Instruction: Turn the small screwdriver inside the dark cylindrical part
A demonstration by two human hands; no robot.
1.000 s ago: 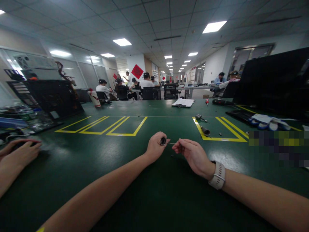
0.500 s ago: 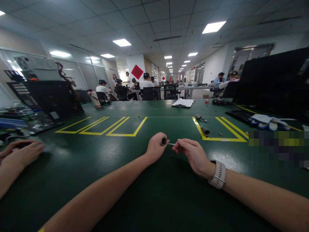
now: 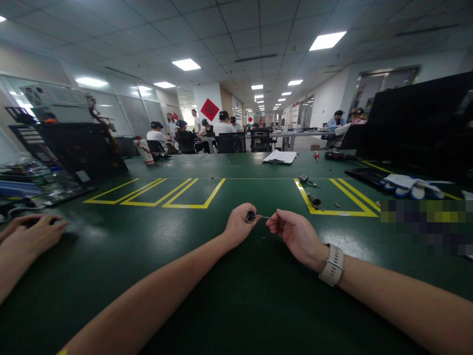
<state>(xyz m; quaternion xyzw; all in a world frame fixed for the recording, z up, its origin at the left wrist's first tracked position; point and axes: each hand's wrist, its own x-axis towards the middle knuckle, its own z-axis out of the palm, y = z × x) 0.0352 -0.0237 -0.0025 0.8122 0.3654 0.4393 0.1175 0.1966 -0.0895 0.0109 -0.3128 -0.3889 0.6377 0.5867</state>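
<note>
My left hand (image 3: 239, 224) is closed around a hollow metal cylinder (image 3: 250, 216), its round open end facing me. From the side of the cylinder a thin metal rod (image 3: 264, 217) runs across to my right hand (image 3: 290, 230). The right fingers are pinched on the rod's other end, which they largely hide. Whether the rod enters the cylinder or only touches it, I cannot tell. Just below the hands, a tiny dark part (image 3: 263, 238) lies on the green table (image 3: 236, 305).
On the right, a chuck-like metal part (image 3: 303, 179), another hollow metal part (image 3: 315, 200) and a small piece (image 3: 337, 205) lie near yellow tape. Farther back are a clipboard (image 3: 281, 157) and gloves (image 3: 412, 187). Another person's hands (image 3: 35, 236) rest at the left edge.
My right hand has turned slightly at the wrist and shifted a little to the right. The rod's slant has changed. My left hand keeps the cylinder in nearly the same place.
</note>
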